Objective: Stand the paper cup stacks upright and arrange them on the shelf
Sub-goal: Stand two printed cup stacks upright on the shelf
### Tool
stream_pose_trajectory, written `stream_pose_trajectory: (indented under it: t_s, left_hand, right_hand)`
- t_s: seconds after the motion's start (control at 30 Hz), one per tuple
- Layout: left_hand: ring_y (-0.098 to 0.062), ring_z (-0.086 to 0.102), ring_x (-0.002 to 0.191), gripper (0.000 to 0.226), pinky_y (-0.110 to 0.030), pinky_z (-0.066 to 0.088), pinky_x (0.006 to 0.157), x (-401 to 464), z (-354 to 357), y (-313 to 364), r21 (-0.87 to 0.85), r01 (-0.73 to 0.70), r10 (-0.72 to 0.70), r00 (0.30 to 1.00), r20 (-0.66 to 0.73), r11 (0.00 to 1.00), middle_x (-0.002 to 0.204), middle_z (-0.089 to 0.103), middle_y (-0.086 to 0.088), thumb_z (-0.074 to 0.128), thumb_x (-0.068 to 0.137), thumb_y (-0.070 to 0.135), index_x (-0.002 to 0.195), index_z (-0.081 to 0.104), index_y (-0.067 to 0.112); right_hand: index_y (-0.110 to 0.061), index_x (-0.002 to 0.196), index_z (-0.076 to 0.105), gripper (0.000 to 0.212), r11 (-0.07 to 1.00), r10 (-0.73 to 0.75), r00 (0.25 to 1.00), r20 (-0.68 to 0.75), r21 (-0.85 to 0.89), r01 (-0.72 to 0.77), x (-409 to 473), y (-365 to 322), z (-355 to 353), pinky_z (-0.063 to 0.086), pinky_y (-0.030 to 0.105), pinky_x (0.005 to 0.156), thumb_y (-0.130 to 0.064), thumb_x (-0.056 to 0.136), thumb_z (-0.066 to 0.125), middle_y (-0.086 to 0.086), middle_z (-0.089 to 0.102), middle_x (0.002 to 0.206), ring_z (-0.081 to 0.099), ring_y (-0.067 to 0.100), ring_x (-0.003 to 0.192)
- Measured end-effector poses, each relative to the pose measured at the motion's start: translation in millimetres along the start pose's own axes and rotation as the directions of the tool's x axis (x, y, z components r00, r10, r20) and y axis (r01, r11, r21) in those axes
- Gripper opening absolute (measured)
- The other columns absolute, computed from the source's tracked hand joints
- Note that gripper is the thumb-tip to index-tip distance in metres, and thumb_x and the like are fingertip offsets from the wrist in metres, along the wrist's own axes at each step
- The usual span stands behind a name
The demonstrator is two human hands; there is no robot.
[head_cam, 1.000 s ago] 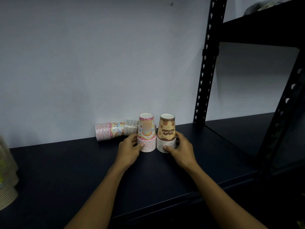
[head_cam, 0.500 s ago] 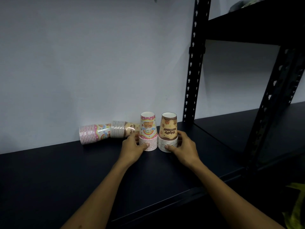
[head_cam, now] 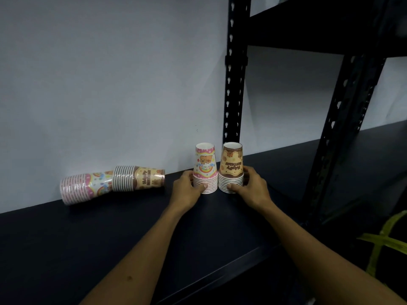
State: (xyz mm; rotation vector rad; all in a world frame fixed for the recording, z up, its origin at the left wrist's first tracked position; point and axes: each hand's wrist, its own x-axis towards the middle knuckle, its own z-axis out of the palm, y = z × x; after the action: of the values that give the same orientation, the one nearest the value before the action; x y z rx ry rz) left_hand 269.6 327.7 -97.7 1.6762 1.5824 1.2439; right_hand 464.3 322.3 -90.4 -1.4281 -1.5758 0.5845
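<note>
On the shelf (head_cam: 110, 234), the left hand (head_cam: 187, 188) holds the pink cup stack (head_cam: 205, 170) and the right hand (head_cam: 253, 188) the brown cup stack (head_cam: 231, 168) (both upright, touching), each grip curled round its base.

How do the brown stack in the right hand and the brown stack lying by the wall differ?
Pose: the held brown stack stands rim-down on the shelf; the lying brown stack is on its side.
Contact: the right hand holds the held one; no hand touches the lying one.
Neighbour: the held one stands beside the upright pink stack; the lying one is next to the lying pink stack.
Both share the brown print.
</note>
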Motion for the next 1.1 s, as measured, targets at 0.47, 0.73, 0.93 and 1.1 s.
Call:
stream_pose_trajectory:
  t_s: [0.47,0.73,0.93,1.1]
  left_hand:
    - [-0.019,0.059,0.112,0.066,-0.023,0.044,0.083,3.2,15.2,3.4,0.030,0.010,-0.009,1.000,-0.023,1.000,0.131,0.057,-0.007,0.077,0.076,0.031,0.127,0.040,0.011]
    - [-0.019,0.057,0.115,0.050,-0.023,0.042,0.087,8.9,16.0,-4.7,0.042,-0.019,0.020,1.000,-0.023,0.999,0.129,0.060,-0.005,0.070,0.083,0.031,0.125,0.049,0.013]
    - [-0.020,0.056,0.118,0.051,-0.025,0.043,0.091,8.7,15.9,-5.3,0.048,-0.029,0.030,1.000,-0.009,0.998,0.131,0.059,-0.005,0.068,0.085,0.031,0.129,0.048,0.014]
    - [-0.021,0.056,0.118,0.051,-0.024,0.042,0.090,8.8,15.9,-5.2,0.053,-0.032,0.033,0.999,-0.009,0.998,0.130,0.059,-0.006,0.068,0.085,0.030,0.130,0.048,0.014]
  right_hand:
    - [-0.010,0.127,0.050,0.062,1.000,0.003,0.999,-0.049,-0.022,-0.004,2.7,5.2,1.1,0.045,0.023,0.080,-0.020,0.073,0.080,0.006,0.063,0.122,0.059,0.014,0.100]
    - [-0.007,0.125,0.050,0.058,0.998,0.024,0.998,-0.059,-0.058,-0.027,6.0,7.1,3.6,0.045,0.023,0.079,-0.018,0.075,0.079,0.008,0.063,0.123,0.061,0.021,0.108]
    - [-0.007,0.124,0.051,0.057,0.997,0.024,0.997,-0.073,-0.070,-0.029,6.4,7.3,5.4,0.045,0.024,0.081,-0.018,0.076,0.079,0.009,0.062,0.123,0.060,0.022,0.110]
    - [-0.007,0.126,0.050,0.057,0.995,0.033,0.997,-0.069,-0.091,-0.040,6.5,7.4,6.2,0.045,0.026,0.083,-0.018,0.077,0.078,0.009,0.061,0.124,0.060,0.023,0.111]
